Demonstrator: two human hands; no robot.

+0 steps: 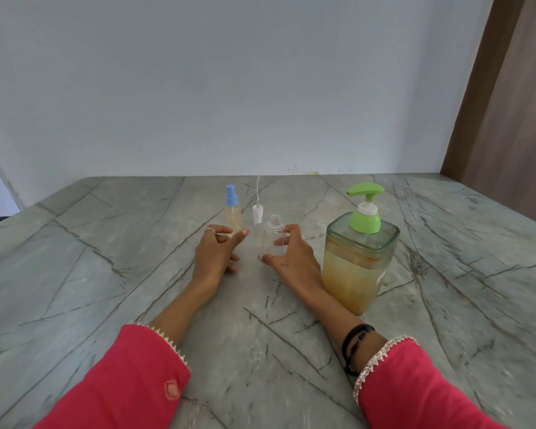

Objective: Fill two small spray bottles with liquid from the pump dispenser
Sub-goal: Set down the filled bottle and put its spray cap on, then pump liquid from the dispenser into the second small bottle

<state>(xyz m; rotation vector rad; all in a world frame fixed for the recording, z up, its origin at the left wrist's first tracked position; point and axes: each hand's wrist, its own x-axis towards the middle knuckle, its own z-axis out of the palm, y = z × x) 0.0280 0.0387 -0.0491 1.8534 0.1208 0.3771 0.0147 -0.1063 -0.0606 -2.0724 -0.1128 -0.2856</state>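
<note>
Right fingers (280, 241) around open bottle (273, 239)

We see the blue-capped spray bottle (233, 212) left of the uncapped clear bottle (273, 238); the green-topped pump dispenser (358, 258) stands right, all on the grey veined tabletop (106, 274).

Left hand (218, 252) covers the foot of the blue-capped spray bottle (233, 212). Right hand (291, 257) hides the right side of the clear open bottle (273, 239); whether any liquid sits in it is too faint to tell. Both sleeves (124, 382) run off the bottom edge.
</note>
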